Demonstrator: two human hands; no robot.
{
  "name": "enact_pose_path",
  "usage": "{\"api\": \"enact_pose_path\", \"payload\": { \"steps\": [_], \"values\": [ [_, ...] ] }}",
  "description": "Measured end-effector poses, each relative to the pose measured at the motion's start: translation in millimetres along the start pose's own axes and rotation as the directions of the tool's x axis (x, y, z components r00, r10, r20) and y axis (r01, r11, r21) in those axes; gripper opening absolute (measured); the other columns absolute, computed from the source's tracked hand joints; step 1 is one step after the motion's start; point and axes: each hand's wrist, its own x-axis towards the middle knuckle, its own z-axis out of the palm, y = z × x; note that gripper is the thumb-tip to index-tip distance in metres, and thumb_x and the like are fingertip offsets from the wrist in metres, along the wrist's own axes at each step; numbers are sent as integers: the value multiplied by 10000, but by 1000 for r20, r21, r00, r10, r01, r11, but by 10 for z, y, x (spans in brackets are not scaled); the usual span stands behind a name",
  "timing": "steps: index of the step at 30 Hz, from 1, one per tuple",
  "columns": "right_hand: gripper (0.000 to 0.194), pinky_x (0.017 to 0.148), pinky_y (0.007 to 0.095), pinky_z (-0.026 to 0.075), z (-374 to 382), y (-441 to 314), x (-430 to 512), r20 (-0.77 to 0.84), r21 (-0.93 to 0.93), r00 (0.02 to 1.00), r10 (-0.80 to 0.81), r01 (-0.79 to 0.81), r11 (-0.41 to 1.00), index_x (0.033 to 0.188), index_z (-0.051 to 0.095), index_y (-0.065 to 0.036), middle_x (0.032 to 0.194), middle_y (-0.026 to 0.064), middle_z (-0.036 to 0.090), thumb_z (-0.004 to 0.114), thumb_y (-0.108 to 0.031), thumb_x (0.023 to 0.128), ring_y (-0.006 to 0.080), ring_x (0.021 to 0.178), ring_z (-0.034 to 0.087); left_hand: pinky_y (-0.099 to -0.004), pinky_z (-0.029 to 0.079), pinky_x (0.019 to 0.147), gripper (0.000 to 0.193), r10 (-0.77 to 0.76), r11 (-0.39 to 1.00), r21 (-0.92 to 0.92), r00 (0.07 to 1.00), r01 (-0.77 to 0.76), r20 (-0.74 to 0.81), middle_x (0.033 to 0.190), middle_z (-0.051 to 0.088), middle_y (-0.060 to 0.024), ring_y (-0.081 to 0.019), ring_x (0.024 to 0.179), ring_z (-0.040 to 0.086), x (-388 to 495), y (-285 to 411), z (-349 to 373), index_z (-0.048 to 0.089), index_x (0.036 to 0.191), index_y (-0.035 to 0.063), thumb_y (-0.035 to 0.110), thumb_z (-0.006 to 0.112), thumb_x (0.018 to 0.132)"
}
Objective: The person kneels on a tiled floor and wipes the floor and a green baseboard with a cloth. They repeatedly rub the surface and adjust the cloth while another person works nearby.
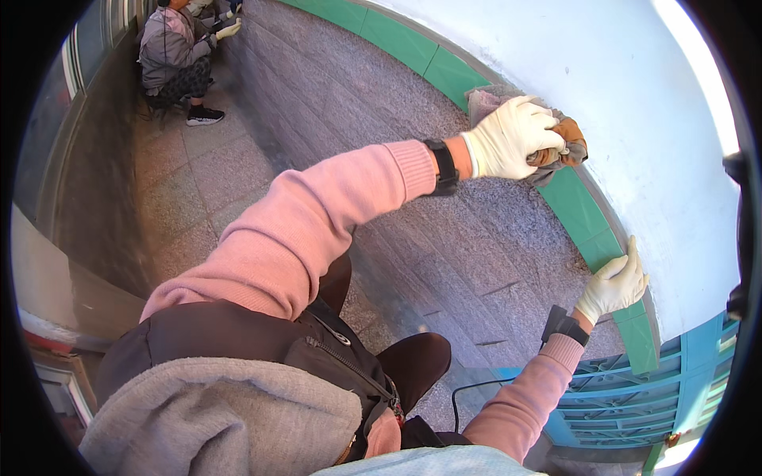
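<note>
My left hand (pixel 511 138), in a cream-white glove, grips a bunched grey, brown and pink cloth rag (pixel 571 140). The rag lies against a band of green tiles (pixel 574 202) that runs between the rough grey-purple stone slabs (pixel 417 119) and the pale blue-white wall (pixel 595 107). Lower right, my right hand (pixel 613 288) wears a matching glove and holds nothing. Its fingers are extended along the green band and the foot of the wall; firm contact is hard to judge. Both wrists carry black straps.
Upper left, a gloved person (pixel 175 56) in a grey jacket squats beside the slabs. A light blue metal gate (pixel 631 398) stands at lower right. A black cable (pixel 457 404) hangs near my right forearm. Speckled floor tiles (pixel 196 178) lie to the left, beside a dark wall base (pixel 104 154).
</note>
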Motion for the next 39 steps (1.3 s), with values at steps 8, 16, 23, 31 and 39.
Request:
{"api": "enact_pose_path", "payload": {
  "steps": [8,16,23,31,39],
  "values": [
    [403,1178,499,403,-68,-15,29,26,56,999,-32,31,998,1349,744,-144,1214,68,770,465,-283,1094,258,1127,700,-451,565,942,423,-2,998,60,983,-9,183,1070,738,-91,-308,1012,705,-188,-995,-466,741,1134,172,188,786,713],
    [423,1140,482,432,-65,-26,52,-11,18,995,-100,100,995,1321,756,-124,1279,40,768,419,-300,1135,254,1112,710,-411,581,975,440,-349,911,251,936,329,43,1151,752,-155,-343,1069,723,-644,-2198,-1172,758,1228,196,233,756,789],
    [521,1133,473,440,-42,-56,64,-4,1,997,-79,79,997,1297,767,-108,1257,29,782,348,-377,1145,257,1109,716,-408,555,995,424,-746,662,214,659,718,96,1203,750,-195,-353,1142,709,-635,-2879,-1684,728,1248,100,228,738,843],
    [530,1138,461,438,12,-59,59,-36,-17,998,-57,56,998,1253,791,-109,1208,30,802,342,-362,1129,253,1105,720,-456,604,811,402,-958,272,278,285,921,-8,1029,778,-200,-352,832,769,-327,-2943,-1764,705,1292,143,384,625,980],
    [508,1130,464,451,57,-9,35,-63,-59,997,-55,51,997,1238,799,-115,1196,18,806,353,-319,1107,238,1056,733,-464,585,799,394,-917,397,277,392,875,74,1048,775,-206,-365,915,755,-371,-2952,-1630,735,1259,99,392,580,1045]
  ]
}}
